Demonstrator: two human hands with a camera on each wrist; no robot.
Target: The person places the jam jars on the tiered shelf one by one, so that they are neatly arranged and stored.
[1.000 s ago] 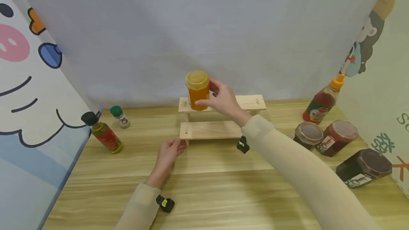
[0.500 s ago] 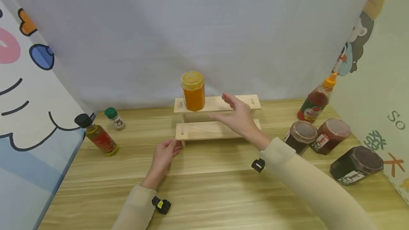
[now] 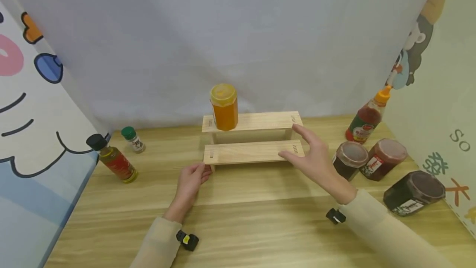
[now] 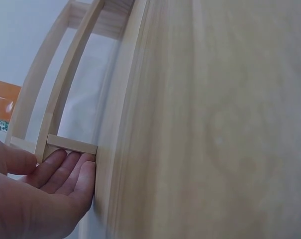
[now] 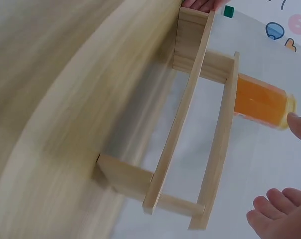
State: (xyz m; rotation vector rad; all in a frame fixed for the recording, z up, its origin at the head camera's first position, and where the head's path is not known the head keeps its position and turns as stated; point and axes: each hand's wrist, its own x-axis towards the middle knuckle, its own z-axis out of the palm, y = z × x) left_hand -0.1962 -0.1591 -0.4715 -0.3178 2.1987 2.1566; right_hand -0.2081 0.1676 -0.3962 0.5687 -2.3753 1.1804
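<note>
1. The right grip (image 3: 310, 158) is released: its thumb and fingers are spread apart and hold nothing.
2. It hangs over the right end of the wooden rack (image 3: 249, 153); the right wrist view shows it apart from the boards.
3. The orange jar (image 3: 224, 111) stands upright on the upper shelf (image 3: 265, 121), to the left of the right grip and farther back, near the shelf's left end.
4. The left grip (image 3: 189, 181) is not clenched; its fingers, loosely bent, touch the rack's left leg, under the lower board.
5. To the left of this grip, and farther back, are an oil bottle (image 3: 118, 164) and a small shaker (image 3: 134, 140) on the counter (image 3: 245, 222).
6. To the right of the right grip are a dark jar (image 3: 346, 164), a reddish jar (image 3: 384, 159) and a black jar (image 3: 412, 193); the sauce bottle (image 3: 366, 119) is farther back.
</note>
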